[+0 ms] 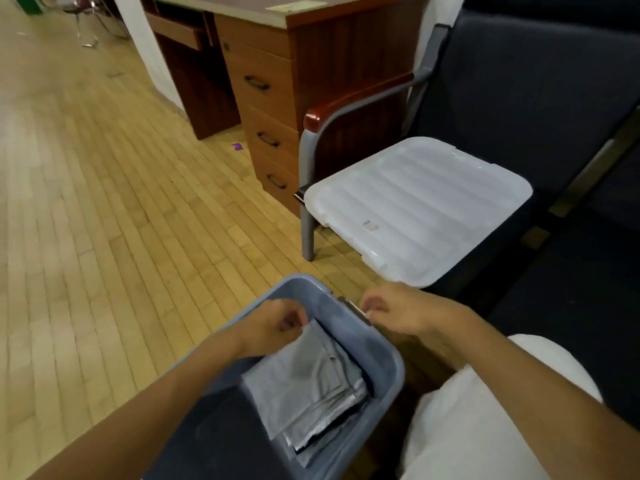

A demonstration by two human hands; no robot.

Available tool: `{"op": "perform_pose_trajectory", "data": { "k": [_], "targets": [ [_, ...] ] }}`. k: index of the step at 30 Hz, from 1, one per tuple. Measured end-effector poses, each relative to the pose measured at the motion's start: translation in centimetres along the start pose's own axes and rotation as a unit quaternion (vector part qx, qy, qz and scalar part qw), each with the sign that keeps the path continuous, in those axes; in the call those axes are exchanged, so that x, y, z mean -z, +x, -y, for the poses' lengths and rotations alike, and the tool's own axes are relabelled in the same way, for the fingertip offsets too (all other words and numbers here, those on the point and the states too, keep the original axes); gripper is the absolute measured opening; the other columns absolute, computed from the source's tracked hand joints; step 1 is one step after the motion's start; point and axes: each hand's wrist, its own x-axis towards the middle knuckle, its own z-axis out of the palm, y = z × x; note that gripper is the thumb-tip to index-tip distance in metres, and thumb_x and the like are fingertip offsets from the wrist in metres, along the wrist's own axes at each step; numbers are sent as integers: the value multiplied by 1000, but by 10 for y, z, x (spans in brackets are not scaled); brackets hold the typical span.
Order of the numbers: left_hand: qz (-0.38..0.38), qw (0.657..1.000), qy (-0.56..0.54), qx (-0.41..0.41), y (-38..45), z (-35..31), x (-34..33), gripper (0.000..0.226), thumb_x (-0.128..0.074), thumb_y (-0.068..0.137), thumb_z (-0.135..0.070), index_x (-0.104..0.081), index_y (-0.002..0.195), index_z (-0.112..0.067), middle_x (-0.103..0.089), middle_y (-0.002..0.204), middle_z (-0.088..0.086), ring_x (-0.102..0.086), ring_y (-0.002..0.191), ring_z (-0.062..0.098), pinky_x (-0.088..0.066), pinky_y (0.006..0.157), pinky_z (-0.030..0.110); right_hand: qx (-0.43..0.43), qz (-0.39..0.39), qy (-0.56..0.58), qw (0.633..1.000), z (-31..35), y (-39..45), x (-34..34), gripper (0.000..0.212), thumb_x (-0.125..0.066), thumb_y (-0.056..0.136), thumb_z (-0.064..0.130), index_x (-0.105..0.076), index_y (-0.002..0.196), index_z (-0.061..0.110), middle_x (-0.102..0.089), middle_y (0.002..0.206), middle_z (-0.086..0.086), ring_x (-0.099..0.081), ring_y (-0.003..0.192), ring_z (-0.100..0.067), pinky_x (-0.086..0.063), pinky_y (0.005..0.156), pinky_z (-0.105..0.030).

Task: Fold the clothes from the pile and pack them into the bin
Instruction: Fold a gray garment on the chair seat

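Inside bin (388,355), folded clothes (304,382), under left fingers (294,322)

No readable text; small sticker on white lid (417,209) illegible.

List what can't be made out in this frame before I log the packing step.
- Clothes pile: none shows in the head view.
- Right hand: motion blur hides whether its fingers hold the bin rim.
- Left hand: its blurred fingers are at the grey folded clothes; the grip is unclear.
- Near end of the bin: cut off by the bottom edge.
- Label on the white lid: too small to read.
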Motion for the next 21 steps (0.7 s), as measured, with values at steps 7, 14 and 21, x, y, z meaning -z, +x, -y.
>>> {"op": "perform_pose_trajectory", "data": {
  "k": [7,14,21],
  "targets": [
    [-18,985,-82,-153,99,-183,-27,27,-61,91,-10,-63,79,-34,-67,81,-7,-57,67,1,-42,62,11,-23,-237,74,969,-79,-126,59,14,-57,97,32,-70,101,29,-70,91,11,-66,85,-5,-58,82,-35],
    [121,951,-46,-281,161,-377,-145,18,-62,93,-17,-66,85,-32,-67,75,-10,-61,67,2,-52,66,22,-286,-435,118,846,-274,-300,37,9,-59,93,39,-67,90,35,-69,87,14,-65,88,-6,-57,75,-37],
    [228,909,80,-340,181,-450,-254,18,-62,94,-23,-64,83,-37,-66,80,-13,-64,73,1,-56,69,27,-649,-364,226,628,-413,-461,-51,78,-68,86,47,-28,147,21,-23,153,-16,-27,139,-37,-33,108,-44]
  ]
}}
